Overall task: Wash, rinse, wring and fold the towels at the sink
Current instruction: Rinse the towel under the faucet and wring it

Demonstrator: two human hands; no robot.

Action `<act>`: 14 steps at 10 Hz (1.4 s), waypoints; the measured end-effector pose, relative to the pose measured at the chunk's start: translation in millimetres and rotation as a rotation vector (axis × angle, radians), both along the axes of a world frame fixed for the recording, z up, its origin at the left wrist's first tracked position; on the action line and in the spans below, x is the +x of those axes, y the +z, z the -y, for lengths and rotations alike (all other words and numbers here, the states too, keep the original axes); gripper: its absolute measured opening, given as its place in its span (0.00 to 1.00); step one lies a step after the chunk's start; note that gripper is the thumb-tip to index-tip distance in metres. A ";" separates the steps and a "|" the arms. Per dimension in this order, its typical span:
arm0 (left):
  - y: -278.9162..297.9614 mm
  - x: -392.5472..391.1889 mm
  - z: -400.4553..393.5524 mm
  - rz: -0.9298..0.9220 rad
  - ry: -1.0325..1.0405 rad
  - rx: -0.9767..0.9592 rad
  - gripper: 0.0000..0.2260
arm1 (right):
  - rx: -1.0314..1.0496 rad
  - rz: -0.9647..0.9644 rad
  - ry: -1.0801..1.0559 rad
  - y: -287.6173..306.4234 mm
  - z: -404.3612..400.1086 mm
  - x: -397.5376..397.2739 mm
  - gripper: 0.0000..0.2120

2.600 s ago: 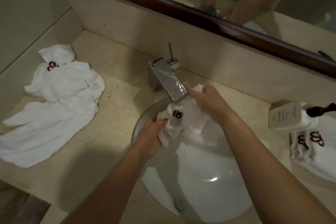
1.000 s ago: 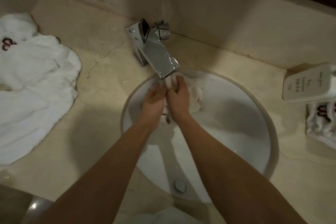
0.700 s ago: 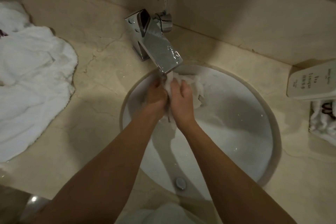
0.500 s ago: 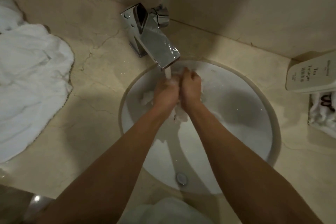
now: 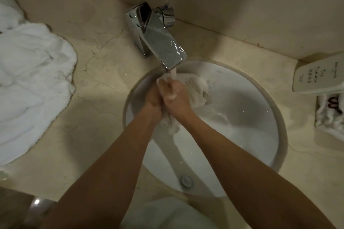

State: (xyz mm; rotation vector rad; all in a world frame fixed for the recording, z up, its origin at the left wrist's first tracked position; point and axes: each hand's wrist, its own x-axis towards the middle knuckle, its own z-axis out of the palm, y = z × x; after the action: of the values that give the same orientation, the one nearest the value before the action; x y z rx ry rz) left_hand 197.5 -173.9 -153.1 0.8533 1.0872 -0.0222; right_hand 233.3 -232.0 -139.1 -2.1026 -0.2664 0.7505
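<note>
Near edge: I am seeing pale cloth (image 5: 167,214) lying below basin, blurred. Drain (image 5: 186,181) sitting at near side of sink (image 5: 260,135). Large white towel (image 5: 31,83) lying crumpled on counter (image 5: 96,135), left, well apart from sink. Right: soap bottle (image 5: 318,76) lying on side, folded towel (image 5: 330,115) just nearer. Mid-basin: left hand (image 5: 153,99) and right hand (image 5: 176,96) pressing together, fingers curling tight round small wet towel (image 5: 197,89), bunched. Faucet (image 5: 158,42) running water onto knuckles.
</note>
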 end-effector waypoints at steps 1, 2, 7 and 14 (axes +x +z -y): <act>23.3 -5.8 20.6 -0.032 -0.143 0.238 0.12 | -0.098 0.095 -0.096 -15.4 3.7 20.8 0.13; 24.4 -5.6 29.5 -0.022 -0.210 0.354 0.14 | 0.009 -0.200 -0.448 -13.4 18.8 44.2 0.15; -1.1 -30.6 10.0 -0.087 0.084 -0.403 0.10 | 0.352 -1.067 -0.593 -31.7 128.6 -31.0 0.34; -11.9 -13.7 -2.3 -0.123 -0.447 0.625 0.20 | 0.003 0.021 -0.106 -15.3 5.2 34.6 0.16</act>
State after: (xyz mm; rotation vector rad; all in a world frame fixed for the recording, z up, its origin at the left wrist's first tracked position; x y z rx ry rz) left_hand 183.8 -171.6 -165.0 1.6674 1.0076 -0.1135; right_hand 267.9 -237.2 -154.4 -2.1055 -0.1665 0.6651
